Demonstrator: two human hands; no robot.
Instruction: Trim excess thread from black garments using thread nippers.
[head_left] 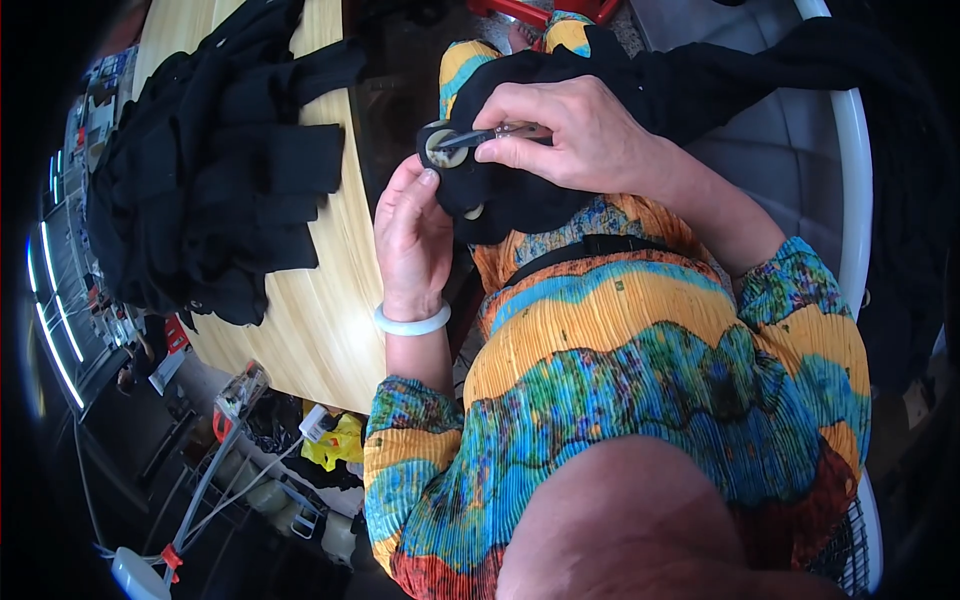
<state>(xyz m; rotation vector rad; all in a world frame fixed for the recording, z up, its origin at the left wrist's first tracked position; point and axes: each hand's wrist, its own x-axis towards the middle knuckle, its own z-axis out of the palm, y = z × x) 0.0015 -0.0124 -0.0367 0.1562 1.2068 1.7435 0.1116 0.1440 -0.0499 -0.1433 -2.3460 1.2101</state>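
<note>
A black knit garment (520,190) lies across my lap, with part of it trailing off to the right. On its raised left edge sits a large, round, pale button (437,160). My left hand (412,240) pinches the cloth just below this button, fingers closed. Dark-bladed thread snips (480,139) are in my right hand (575,130), gripped between thumb and fingers. Their tips point left and lie over the button's middle; whether they touch thread there is too small to tell. Lower on the same cloth a second pale button (474,212) partly shows.
At left, a heap of black garments (220,180) covers much of a light wooden table (350,320). A white-rimmed grey bin or seat (855,150) stands at right. Below the table are a yellow plastic bag (340,443) and a thin metal stand (205,480) with cords.
</note>
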